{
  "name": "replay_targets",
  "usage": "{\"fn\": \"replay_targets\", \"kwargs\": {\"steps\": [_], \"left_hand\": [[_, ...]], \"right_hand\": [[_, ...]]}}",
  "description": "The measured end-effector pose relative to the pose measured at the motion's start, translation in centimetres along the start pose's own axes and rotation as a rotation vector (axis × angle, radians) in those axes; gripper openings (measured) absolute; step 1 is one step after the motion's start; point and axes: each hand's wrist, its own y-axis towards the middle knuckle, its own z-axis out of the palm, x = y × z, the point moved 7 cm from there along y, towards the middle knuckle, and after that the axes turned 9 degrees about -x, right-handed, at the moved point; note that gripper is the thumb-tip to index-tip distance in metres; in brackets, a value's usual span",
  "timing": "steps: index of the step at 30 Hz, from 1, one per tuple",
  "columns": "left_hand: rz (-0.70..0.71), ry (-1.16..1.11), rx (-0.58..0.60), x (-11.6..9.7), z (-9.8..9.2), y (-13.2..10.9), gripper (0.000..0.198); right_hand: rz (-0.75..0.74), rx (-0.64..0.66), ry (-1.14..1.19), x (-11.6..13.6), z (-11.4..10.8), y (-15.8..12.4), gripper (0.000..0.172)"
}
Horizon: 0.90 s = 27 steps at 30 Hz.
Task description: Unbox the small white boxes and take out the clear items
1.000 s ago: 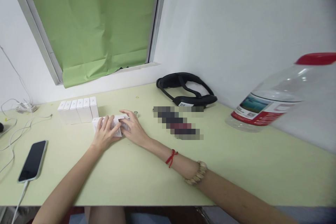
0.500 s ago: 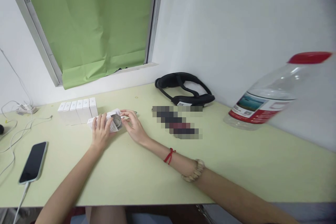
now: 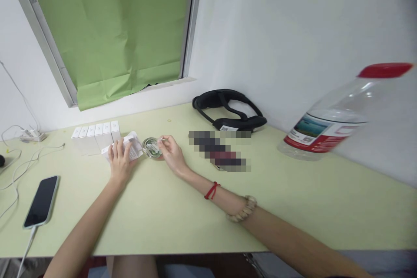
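My left hand (image 3: 119,159) grips a small white box (image 3: 128,148) lying on the pale green table (image 3: 182,208), its fingers curled over the top. My right hand (image 3: 171,153) pinches the edge of a clear plastic insert with a coiled white cable (image 3: 151,147), which sticks out of the box's open right end. A row of several identical white boxes (image 3: 96,136) stands just behind my left hand.
A phone (image 3: 41,200) on a white cable lies at the left, with loose white wires (image 3: 19,152) behind it. A black head strap (image 3: 230,113) rests by the wall. A large clear water bottle with a red cap (image 3: 339,117) stands at the right.
The box lay closed under both hands; now its right end is open and my right hand has drawn the clear insert with the cable out to the right.
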Motion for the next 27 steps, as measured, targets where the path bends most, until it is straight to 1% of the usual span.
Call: {"fn": "replay_targets", "kwargs": {"steps": [4, 6, 10, 12, 15, 18, 23, 27], "left_hand": [[-0.009, -0.025, -0.010, -0.4, -0.2, 0.2, 0.047], [-0.019, -0.044, -0.007, -0.4, -0.2, 0.1, 0.045], [-0.023, -0.066, 0.001, -0.4, 0.0, 0.0, 0.045], [-0.028, -0.078, 0.001, -0.5, 0.0, 0.0, 0.046], [-0.041, -0.103, 0.007, -0.5, -0.2, 0.1, 0.046], [-0.040, -0.126, 0.023, -0.7, -0.4, 0.2, 0.047], [-0.025, -0.127, 0.012, -0.8, -0.7, 0.4, 0.047], [-0.021, -0.144, 0.003, -0.8, -0.7, 0.4, 0.048]], "right_hand": [[-0.085, 0.001, -0.165, 0.5, -0.4, 0.3, 0.043], [-0.141, -0.036, -0.283, 1.0, -0.9, 0.3, 0.038], [-0.307, -0.114, -0.492, 2.7, -1.6, 0.2, 0.028], [-0.397, -0.109, -0.530, 3.5, -1.6, 0.1, 0.026], [-0.576, -0.079, -0.555, 4.5, -1.2, -0.2, 0.028], [-0.703, -0.048, -0.593, 4.8, -0.6, -0.5, 0.029], [-0.760, -0.054, -0.611, 4.4, -0.4, -0.6, 0.026], [-0.748, -0.091, -0.638, 4.3, -0.8, -0.2, 0.029]]}}
